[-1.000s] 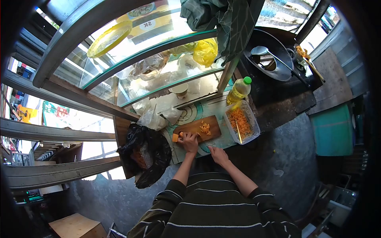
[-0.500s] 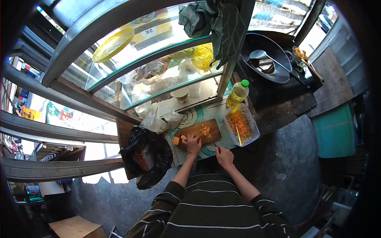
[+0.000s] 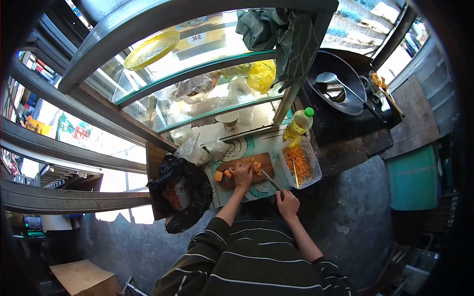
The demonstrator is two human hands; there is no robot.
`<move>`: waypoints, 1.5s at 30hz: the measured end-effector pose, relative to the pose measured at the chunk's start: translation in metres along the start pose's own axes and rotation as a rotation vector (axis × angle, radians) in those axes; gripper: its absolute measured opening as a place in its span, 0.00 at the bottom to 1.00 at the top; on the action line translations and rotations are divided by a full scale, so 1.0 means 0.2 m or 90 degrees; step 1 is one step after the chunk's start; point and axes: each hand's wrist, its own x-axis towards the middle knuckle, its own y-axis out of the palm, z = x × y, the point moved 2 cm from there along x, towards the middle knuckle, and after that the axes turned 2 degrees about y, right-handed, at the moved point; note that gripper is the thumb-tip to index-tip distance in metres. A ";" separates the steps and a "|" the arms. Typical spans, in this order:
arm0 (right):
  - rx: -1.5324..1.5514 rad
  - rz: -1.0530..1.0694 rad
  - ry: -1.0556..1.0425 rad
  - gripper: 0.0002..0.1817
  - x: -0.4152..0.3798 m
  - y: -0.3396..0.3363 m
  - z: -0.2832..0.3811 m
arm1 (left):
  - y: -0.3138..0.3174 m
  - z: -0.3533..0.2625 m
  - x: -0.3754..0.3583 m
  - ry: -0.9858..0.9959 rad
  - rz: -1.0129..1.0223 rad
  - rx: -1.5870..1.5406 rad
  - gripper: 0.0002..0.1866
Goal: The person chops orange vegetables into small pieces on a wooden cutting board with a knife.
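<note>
My right hand [image 3: 288, 203] is closed round the handle of a knife [image 3: 270, 181], whose blade slants up to the left over the right part of a wooden cutting board [image 3: 266, 160]. Chopped orange pieces [image 3: 256, 167] lie on the board by the blade tip. My left hand [image 3: 242, 175] presses down on the board with fingers bent over an orange piece, mostly hidden under them. Orange chunks [image 3: 218, 176] sit at the board's left end. Right of the board stands a clear plastic container [image 3: 316, 170] holding finely chopped orange bits and a yellow-handled utensil [image 3: 296, 173].
A black plastic bag [image 3: 200, 190] is at the left. An oil bottle with a green cap [image 3: 298, 124] stands behind the container. A wok [image 3: 353, 98] with a ladle [image 3: 327, 77] is at the back right. A glass case [image 3: 197, 116] rises behind the board, near a paper cup [image 3: 228, 119].
My right hand has moved right and down, and more of the knife blade shows. My left hand has shifted slightly. The whole view has also shifted a little.
</note>
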 end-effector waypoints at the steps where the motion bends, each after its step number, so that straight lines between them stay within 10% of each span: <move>1: 0.047 0.050 0.008 0.14 0.00 0.02 -0.02 | -0.01 0.02 0.00 -0.004 -0.001 0.001 0.08; 19: 0.448 0.420 0.168 0.21 0.10 0.42 -0.08 | -0.34 0.29 -0.07 -0.081 0.155 0.228 0.22; 45: 0.165 0.232 -0.023 0.23 0.07 0.38 0.06 | -0.16 0.08 -0.13 -0.005 0.082 0.123 0.22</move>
